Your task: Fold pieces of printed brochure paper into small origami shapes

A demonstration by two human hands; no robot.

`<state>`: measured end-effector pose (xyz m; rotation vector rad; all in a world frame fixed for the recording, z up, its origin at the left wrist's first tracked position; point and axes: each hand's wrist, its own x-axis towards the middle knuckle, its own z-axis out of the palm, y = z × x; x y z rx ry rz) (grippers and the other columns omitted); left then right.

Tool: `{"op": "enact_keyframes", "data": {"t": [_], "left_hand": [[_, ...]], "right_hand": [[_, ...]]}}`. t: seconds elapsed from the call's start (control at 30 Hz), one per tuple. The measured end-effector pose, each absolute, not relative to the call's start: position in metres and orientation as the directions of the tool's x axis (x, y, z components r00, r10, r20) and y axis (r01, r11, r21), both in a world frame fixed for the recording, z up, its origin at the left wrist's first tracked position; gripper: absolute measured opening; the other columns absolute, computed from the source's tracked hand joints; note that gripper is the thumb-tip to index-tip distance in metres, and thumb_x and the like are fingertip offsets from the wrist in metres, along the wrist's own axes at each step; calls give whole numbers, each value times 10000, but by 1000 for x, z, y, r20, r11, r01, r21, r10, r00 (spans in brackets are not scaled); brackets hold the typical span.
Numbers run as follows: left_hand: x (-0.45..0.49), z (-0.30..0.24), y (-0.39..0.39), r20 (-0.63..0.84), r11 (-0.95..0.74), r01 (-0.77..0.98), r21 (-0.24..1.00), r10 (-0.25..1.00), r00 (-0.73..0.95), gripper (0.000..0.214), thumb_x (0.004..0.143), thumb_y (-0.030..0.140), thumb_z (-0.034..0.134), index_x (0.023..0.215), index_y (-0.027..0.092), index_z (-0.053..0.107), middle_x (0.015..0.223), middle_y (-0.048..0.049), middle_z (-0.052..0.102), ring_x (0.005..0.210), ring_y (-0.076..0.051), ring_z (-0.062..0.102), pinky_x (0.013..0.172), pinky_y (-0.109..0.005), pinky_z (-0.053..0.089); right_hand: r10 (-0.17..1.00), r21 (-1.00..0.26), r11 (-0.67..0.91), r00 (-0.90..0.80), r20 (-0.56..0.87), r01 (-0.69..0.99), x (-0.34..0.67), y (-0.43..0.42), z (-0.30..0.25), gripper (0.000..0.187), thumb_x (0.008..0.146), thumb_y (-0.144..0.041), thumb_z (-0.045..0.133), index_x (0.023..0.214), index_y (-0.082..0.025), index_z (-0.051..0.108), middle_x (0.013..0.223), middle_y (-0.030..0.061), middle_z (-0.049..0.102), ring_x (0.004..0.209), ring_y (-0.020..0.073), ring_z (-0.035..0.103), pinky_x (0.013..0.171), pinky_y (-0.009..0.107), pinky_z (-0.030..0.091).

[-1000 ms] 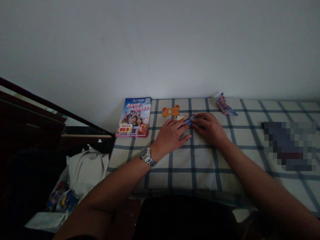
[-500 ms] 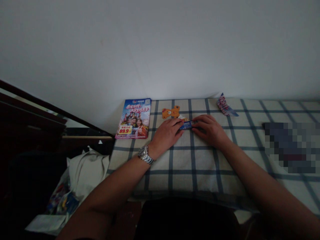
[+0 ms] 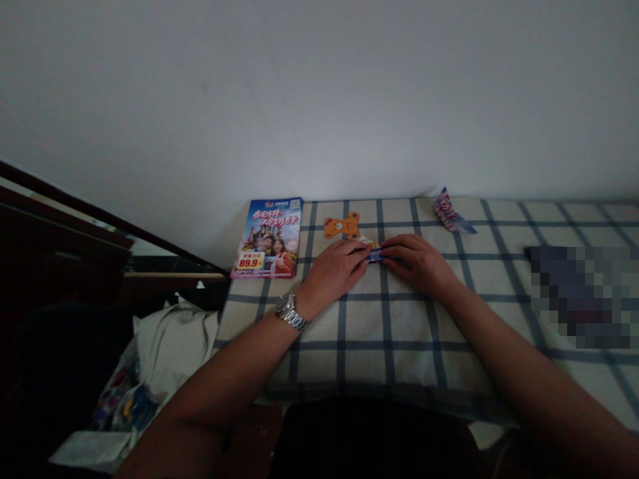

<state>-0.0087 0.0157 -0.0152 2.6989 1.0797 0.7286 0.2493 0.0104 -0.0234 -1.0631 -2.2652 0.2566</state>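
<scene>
My left hand (image 3: 335,269) and my right hand (image 3: 416,263) meet over a small blue folded paper piece (image 3: 374,253) on the checked cloth (image 3: 389,319). Both sets of fingers are curled and pinch the piece from either side, pressing it down on the cloth. A metal watch (image 3: 290,311) sits on my left wrist. An orange bear-shaped paper cutout (image 3: 341,225) lies just beyond my left hand's fingertips.
A colourful printed flyer (image 3: 269,237) lies at the cloth's far left corner. A folded patterned paper piece (image 3: 450,213) rests by the wall at the back right. A blurred dark object (image 3: 579,296) lies at the right. Bags and cloth (image 3: 164,346) sit on the floor at the left.
Both hands have drawn closer together over the blue piece, which now shows smaller between the fingertips. My left hand's fingers have curled in from a flatter spread.
</scene>
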Motion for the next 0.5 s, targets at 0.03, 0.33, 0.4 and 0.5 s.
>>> {"op": "enact_keyframes", "data": {"t": [0.03, 0.33, 0.4, 0.5], "left_hand": [[-9, -16, 16, 387, -734, 608, 302, 677, 626, 285, 1086, 283, 591, 1321, 177, 711, 1348, -72, 707, 1197, -226, 668, 1076, -416, 591], [-7, -16, 15, 433, -758, 589, 281, 648, 627, 237, 1084, 293, 607, 1236, 189, 756, 1261, -62, 740, 1124, -218, 700, 1004, -404, 615], [-7, -15, 14, 439, -751, 594, 288, 655, 615, 225, 1088, 284, 598, 1200, 195, 772, 1247, -58, 748, 1115, -207, 708, 988, -390, 621], [-7, -15, 13, 441, -737, 600, 313, 672, 595, 224, 1090, 283, 594, 1197, 210, 777, 1253, -53, 757, 1117, -197, 720, 964, -374, 630]], "right_hand": [[748, -410, 658, -486, 451, 632, 249, 10, -23, 169, 1043, -314, 631, 1111, -260, 776, 1194, 96, 778, 1113, 278, 715, 1002, 486, 587], [705, -343, 686, -471, 530, 641, 247, 7, -21, 126, 1049, -261, 635, 1063, -217, 752, 1091, 100, 784, 999, 256, 727, 907, 434, 608], [697, -334, 692, -473, 538, 640, 246, 6, -20, 117, 1045, -251, 638, 1067, -220, 748, 1082, 97, 783, 988, 252, 726, 901, 426, 607], [675, -313, 707, -474, 566, 634, 245, 5, -18, 119, 1035, -251, 653, 1108, -227, 744, 1102, 101, 774, 997, 253, 721, 900, 424, 605]]}}
